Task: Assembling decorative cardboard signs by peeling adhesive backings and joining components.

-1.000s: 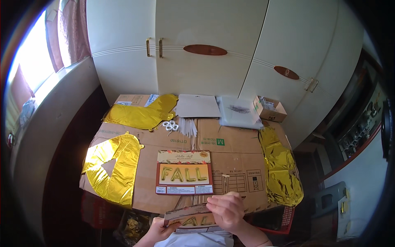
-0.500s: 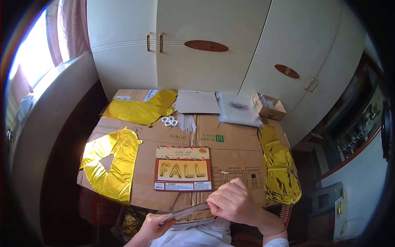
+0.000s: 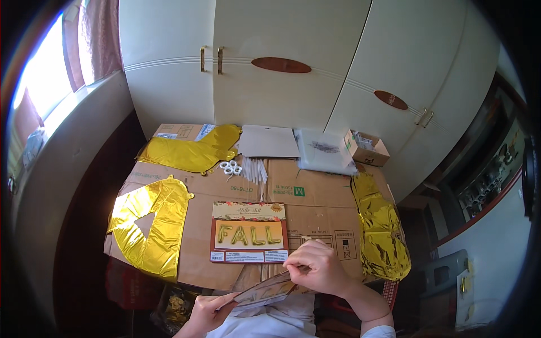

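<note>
A flat balloon package (image 3: pixel 265 298) is tilted in front of me, below the table's near edge. My left hand (image 3: pixel 211 312) is closed on its left end, thumb on top. At its upper right edge my right hand (image 3: pixel 318 269) makes a pinch; the fingertips and what lies between them are partly hidden. Just beyond lies a similar flat balloon package (image 3: pixel 249 232), face up, with gold letter balloons pictured on an orange ground.
Flattened cardboard (image 3: pixel 214 188) covers the table. Gold foil balloons lie far left (image 3: pixel 189 152), near left (image 3: pixel 149 231) and right (image 3: pixel 380 231). White ribbon rolls (image 3: pixel 230 167), clear straws (image 3: pixel 255 170), grey card (image 3: pixel 269 141), plastic bags (image 3: pixel 324 151) and a small box (image 3: pixel 366 151) line the back.
The package in my hands has tilted, its right end higher, showing less of its printed front. My right hand has shifted slightly up along its edge. The things on the table stay put.
</note>
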Tool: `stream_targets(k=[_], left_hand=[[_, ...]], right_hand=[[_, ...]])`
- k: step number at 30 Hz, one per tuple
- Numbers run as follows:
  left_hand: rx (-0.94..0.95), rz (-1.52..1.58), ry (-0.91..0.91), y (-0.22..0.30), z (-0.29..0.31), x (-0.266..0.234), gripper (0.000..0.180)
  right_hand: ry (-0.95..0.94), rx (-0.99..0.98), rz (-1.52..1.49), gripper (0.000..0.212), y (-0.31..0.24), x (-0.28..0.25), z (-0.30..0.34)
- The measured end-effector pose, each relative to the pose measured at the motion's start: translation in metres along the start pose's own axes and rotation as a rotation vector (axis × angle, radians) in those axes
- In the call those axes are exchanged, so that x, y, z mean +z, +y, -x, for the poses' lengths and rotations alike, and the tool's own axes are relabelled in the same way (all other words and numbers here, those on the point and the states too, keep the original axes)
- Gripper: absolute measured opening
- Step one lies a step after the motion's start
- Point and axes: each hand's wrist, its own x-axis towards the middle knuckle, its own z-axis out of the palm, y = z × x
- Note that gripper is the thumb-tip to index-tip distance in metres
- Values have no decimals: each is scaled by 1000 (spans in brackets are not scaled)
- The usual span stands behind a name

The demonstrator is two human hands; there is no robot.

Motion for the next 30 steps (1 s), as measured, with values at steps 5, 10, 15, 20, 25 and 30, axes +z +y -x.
stream_targets(k=[5,10,15,20,25,30], left_hand=[[4,-18,-10,4,-1,-2,13],[41,-69,-20,7,-1,-2,16],[47,-149,12,0,6,4,19],[33,-135,68,-5,11,5,16],[16,-151,35,-5,9,1,9],[17,-152,45,-3,10,1,9]], right_hand=[[-43,-82,9,9,-7,-2,-4],[-28,-131,145,11,-16,-4,-5],[7,-96,181,11,-19,-1,-3],[11,-33,102,11,-7,0,-1],[-27,-57,-2,10,-8,-2,-4],[-19,-164,112,11,-11,-3,-7]])
